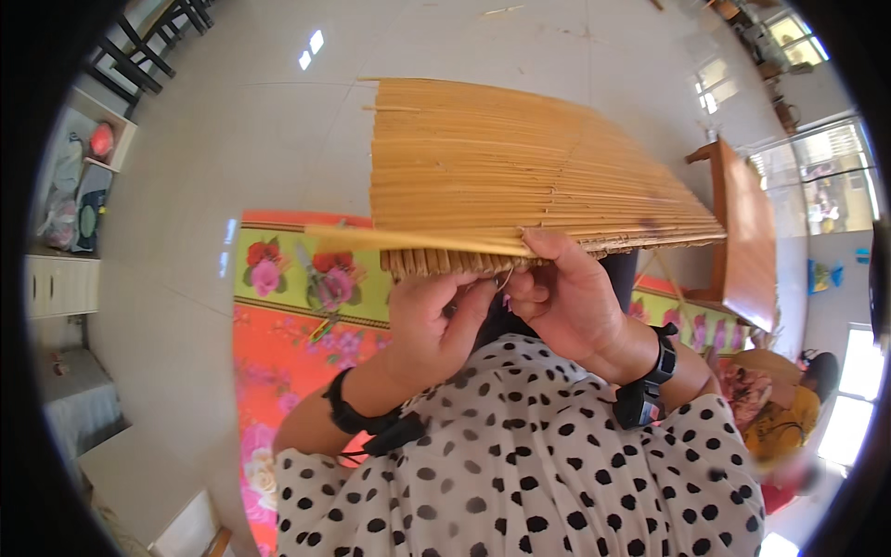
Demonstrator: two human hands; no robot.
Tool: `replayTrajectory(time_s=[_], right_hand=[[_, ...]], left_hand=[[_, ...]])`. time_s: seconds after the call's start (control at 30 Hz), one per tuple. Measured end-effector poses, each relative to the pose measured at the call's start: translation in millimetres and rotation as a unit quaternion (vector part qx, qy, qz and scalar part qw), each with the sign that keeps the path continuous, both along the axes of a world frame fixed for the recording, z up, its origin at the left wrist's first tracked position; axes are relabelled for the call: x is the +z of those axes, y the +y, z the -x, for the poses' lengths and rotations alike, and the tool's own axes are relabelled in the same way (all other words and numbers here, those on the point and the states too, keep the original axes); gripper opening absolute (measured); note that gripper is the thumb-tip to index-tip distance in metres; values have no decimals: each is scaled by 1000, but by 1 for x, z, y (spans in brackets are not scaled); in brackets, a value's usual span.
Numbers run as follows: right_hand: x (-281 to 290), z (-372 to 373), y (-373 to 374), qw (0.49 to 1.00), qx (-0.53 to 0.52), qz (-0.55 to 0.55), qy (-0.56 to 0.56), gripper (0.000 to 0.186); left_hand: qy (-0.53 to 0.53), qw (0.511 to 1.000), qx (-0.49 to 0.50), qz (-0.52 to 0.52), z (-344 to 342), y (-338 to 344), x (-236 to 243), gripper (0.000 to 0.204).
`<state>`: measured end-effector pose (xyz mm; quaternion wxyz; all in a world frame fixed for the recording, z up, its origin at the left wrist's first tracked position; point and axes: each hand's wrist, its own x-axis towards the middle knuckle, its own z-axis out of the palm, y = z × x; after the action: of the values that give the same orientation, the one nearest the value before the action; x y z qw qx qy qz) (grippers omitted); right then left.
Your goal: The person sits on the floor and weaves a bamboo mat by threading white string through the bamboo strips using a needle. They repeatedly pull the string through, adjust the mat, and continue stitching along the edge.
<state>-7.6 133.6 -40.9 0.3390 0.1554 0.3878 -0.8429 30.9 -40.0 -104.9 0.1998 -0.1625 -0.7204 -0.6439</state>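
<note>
A stiff mat of yellow straw stalks point(483, 148), laid side by side, rises in front of me with its near edge at my fingers. At that edge my right hand point(580, 302) is closed, its thumb pressed on the stalks and its other fingers curled beneath. My left hand point(441, 316) is closed in a pinch under the same edge. Between the two hands a thin cord point(504, 278) shows near the left fingertips. One loose stalk point(418, 239) lies along the near edge and sticks out leftward. The underside of the mat is hidden.
A flowered cloth point(269, 316) covers the floor under the work, with scissors point(322, 329) lying on it at left. A wooden table point(742, 232) stands at right. Another person point(780, 408) sits at lower right. Shelves point(70, 278) line the left side.
</note>
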Motion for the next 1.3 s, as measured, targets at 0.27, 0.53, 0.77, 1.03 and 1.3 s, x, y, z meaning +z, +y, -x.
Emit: replayTrajectory(time_s=[0.27, 0.53, 0.77, 1.03, 1.3], right_hand=[[-26, -13, -9, 1000, -5, -30, -4, 13], [-29, -11, -6, 1000, 6, -10, 21, 10], [-32, -11, -8, 999, 13, -11, 43, 10], [-28, -14, -12, 998, -6, -63, 24, 13], [-31, -12, -11, 998, -2, -60, 27, 12]], left_hand=[[-30, 996, 18, -86, -26, 9, -47, 16], [-65, 989, 27, -131, -27, 21, -57, 19], [-52, 989, 60, -125, -25, 24, -52, 22], [-119, 972, 34, -201, -30, 28, -51, 23], [-113, 989, 28, -93, -23, 17, -46, 20]])
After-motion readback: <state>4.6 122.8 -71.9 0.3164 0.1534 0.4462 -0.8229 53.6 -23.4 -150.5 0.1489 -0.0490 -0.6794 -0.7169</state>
